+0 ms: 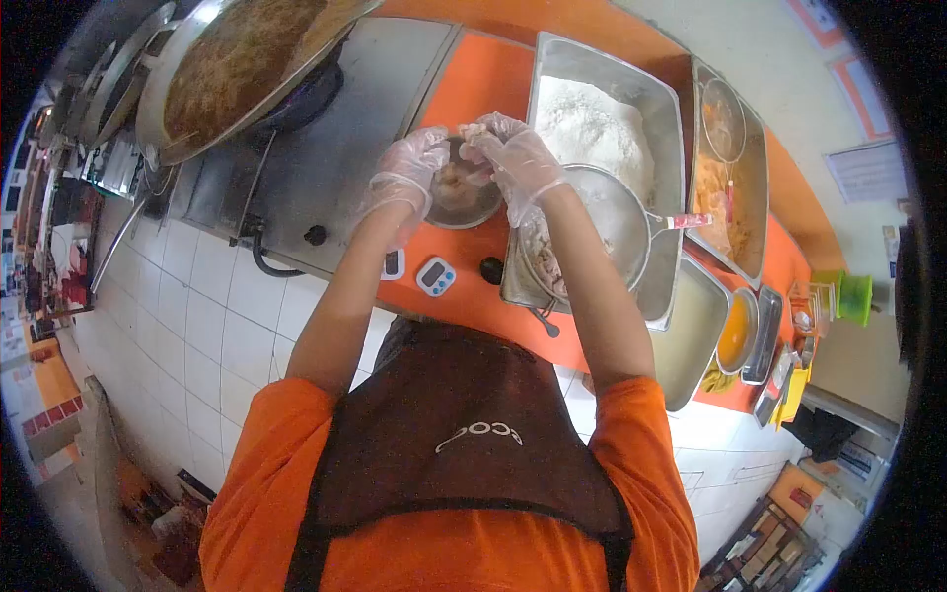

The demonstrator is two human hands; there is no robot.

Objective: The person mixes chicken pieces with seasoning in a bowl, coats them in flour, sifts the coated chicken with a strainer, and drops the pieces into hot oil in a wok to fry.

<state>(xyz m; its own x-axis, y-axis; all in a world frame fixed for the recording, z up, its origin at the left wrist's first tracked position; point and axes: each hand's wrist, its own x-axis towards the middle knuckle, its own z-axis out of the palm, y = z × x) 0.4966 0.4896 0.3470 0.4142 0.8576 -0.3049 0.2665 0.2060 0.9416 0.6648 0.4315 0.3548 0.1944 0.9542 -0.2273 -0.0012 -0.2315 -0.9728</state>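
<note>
My left hand (pixel 407 170), in a clear plastic glove, is over the left rim of a round metal bowl (pixel 472 215). Its fingers are curled, and whatever they hold cannot be made out. Across from it, my right hand (pixel 518 166), also gloved, pinches a small pale food piece (pixel 473 130) above the bowl's far rim. Light brownish pieces (pixel 456 187) lie inside the bowl. Close by on the right stands a deep metal tray (pixel 669 109) of white flour (pixel 592 123). A round mesh strainer (pixel 602 212) with a red-and-white handle rests over the tray's near part.
A large wok (pixel 158 128) of brown frying oil sits at upper left beside a steel counter (pixel 345 138). Two small timers, one a white-and-blue timer (pixel 435 276), lie near the front edge. Farther right are a breading tray (pixel 755 187), a pale liquid tray (pixel 681 345) and an orange-filled bowl (pixel 735 335).
</note>
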